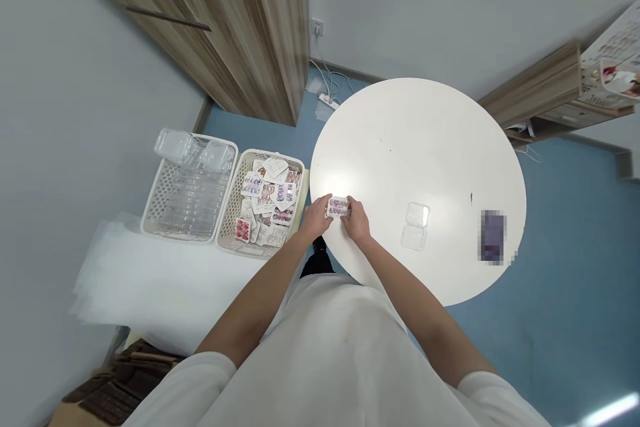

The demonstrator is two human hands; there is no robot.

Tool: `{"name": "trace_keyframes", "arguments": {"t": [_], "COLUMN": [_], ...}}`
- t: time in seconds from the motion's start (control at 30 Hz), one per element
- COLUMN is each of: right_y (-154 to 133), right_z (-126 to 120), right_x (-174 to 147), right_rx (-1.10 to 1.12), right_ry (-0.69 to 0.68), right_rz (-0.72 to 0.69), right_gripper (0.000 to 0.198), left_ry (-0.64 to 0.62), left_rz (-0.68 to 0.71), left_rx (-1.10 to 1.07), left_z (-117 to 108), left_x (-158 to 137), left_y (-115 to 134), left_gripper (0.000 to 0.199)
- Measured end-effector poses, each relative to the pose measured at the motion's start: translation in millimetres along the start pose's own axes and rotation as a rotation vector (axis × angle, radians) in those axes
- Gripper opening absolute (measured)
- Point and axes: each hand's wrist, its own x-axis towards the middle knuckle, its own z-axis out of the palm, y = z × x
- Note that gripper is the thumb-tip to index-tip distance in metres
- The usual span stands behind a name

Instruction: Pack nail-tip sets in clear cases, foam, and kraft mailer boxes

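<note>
Both hands meet at the near left edge of the round white table [420, 140]. Between them is a small white pack with rows of pink and purple pieces that look like press-on nails [338, 207]. My left hand [317, 218] grips its left side, and my right hand [357, 221] has the right side between thumb and fingers. To the right, an opened clear plastic clamshell case [415, 226] lies flat on the tabletop. A white basket [256, 252] left of the table holds many similar packs, some turned to their printed backs.
Another white basket [149, 212] is stacked with clear plastic cases [193, 197]. White sheeting [165, 287] lies in front of the baskets. A blurred-out dark object [493, 237] is at the table's right edge. A power strip [328, 101] with cables lies on the floor behind.
</note>
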Motion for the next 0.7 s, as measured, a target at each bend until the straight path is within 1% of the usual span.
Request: {"name": "trace_keyframes", "arguments": {"t": [0.13, 0.23, 0.37, 0.53, 0.63, 0.7], "right_y": [19.1, 39.7, 80.1, 143.6, 173.9, 186.8], "right_z": [-11.8, -30.2, -59.6, -91.3, -103.8, -109.6], "right_x": [-15.3, -33.2, -61.1, -92.5, -102.2, -103.0], "right_rx": [0.092, 0.113, 0.144, 0.128, 0.058, 0.020], "right_ry": [-0.023, -0.005, 0.031, 0.071, 0.117, 0.127], "right_rz": [-0.062, -0.101, -0.106, -0.130, -0.152, -0.155], "right_gripper": [0.068, 0.070, 0.064, 0.062, 0.061, 0.061], "left_ry": [0.026, 0.013, -0.036, -0.172, -0.217, -0.220], "left_rz": [0.043, 0.107, 0.174, 0.202, 0.214, 0.214], "left_rx": [-0.079, -0.101, -0.093, -0.053, -0.002, 0.048], "left_z": [8.8, 22.7, 53.6, 99.2, 119.5, 128.2], "left_x": [-6.6, -11.7, -19.7, -25.0, -22.7, -18.5], "left_y": [12.7, 33.1, 70.3, 114.8, 134.1, 142.9], "left_gripper": [0.060, 0.061, 0.063, 0.061, 0.061, 0.062]}}
